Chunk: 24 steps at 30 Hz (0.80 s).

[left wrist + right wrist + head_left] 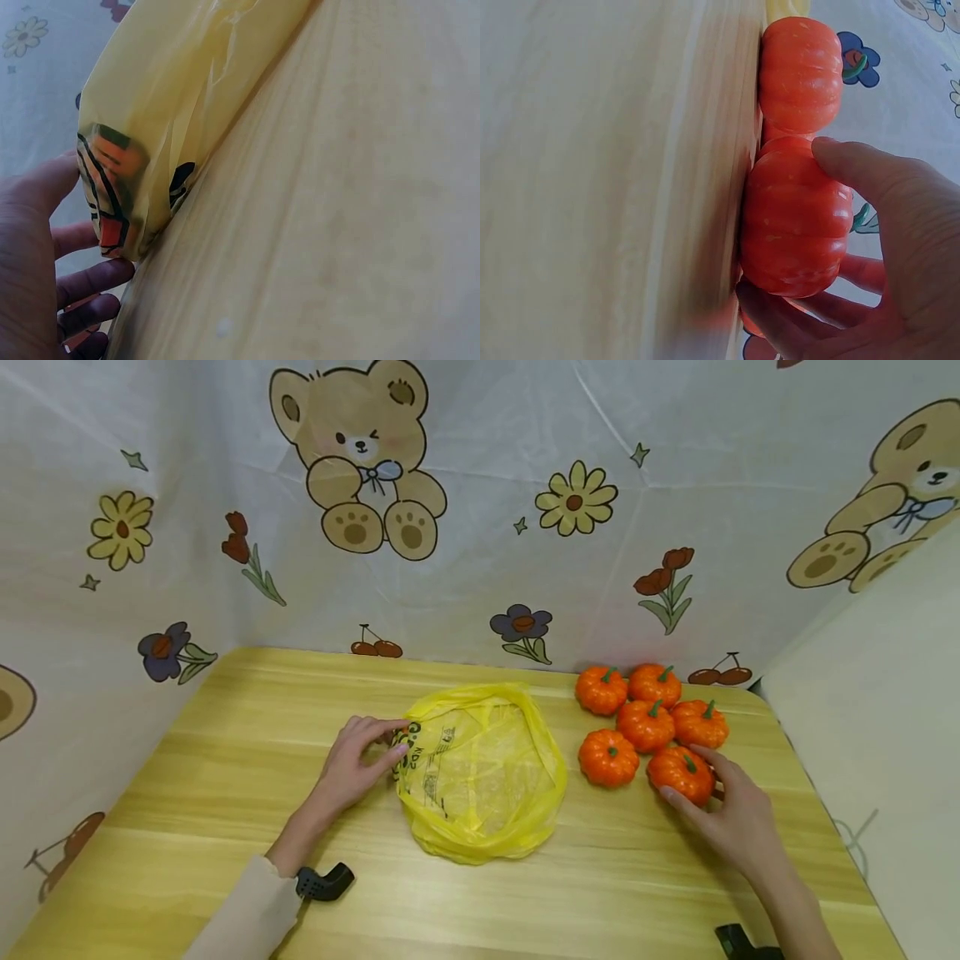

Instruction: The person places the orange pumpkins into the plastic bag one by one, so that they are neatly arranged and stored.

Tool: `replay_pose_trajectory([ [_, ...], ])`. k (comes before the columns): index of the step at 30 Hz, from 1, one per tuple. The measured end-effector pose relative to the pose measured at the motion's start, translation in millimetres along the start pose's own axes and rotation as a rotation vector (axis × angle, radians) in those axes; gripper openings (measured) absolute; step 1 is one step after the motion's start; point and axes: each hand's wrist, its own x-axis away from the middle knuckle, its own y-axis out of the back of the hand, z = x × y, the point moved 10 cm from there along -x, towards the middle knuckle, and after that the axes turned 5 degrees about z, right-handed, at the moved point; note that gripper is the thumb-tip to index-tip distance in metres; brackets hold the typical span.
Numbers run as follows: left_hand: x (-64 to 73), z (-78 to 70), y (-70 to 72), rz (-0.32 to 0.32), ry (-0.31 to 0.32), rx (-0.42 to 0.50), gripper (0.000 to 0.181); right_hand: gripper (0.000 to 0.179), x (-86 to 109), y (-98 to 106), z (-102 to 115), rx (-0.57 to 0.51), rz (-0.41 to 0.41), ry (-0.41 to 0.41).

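Note:
A yellow plastic bag [487, 852] with printed marks lies on the table, its round mouth facing up. At its left edge my left hand [358, 758] holds the rim between thumb and fingers; the left wrist view shows the printed side of the bag [142, 150] against the fingers [94, 285]. To the right, my right hand [738, 810] grips the nearest small orange toy pumpkin [681, 777], thumb on one side and fingers on the other. This pumpkin [795, 217] still appears level with the tabletop in the right wrist view. Beside it sits another pumpkin [608, 758].
More orange pumpkins with green stems stand grouped behind, among them a back-left pumpkin [601, 691] and a right-hand pumpkin [701, 724]. A cloth [480, 577] printed with bears and flowers hangs along the far edge of the wooden table [600, 893]. A pale wall [885, 710] borders the right side.

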Motion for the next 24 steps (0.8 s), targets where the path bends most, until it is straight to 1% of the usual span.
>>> replay_pose_trajectory([
  [3,-1.5,-0.7,-0.4,-0.002,-0.003,0.001,0.035,0.075,0.2,1.6,-1.6,-0.003,-0.013,0.0],
  [5,-2.0,-0.2,-0.9,0.001,0.006,0.003,0.035,0.076,0.8,3.1,-2.4,-0.013,-0.02,-0.002],
  [11,-4.1,-0.6,-1.0,-0.006,0.004,-0.004,0.034,0.076,3.3,10.6,-3.9,-0.058,-0.036,-0.043],
  [17,-5.0,-0.2,0.0,-0.011,0.008,0.003,0.032,0.076,3.1,25.4,3.7,-0.106,-0.114,-0.039],
  [19,-4.4,0.2,0.0,-0.01,0.013,0.006,0.031,0.079,2.0,30.1,7.3,-0.102,-0.133,-0.039],
  [24,-2.5,1.1,1.0,-0.014,0.026,0.012,0.03,0.091,-5.6,36.6,16.7,-0.122,-0.132,-0.055],
])
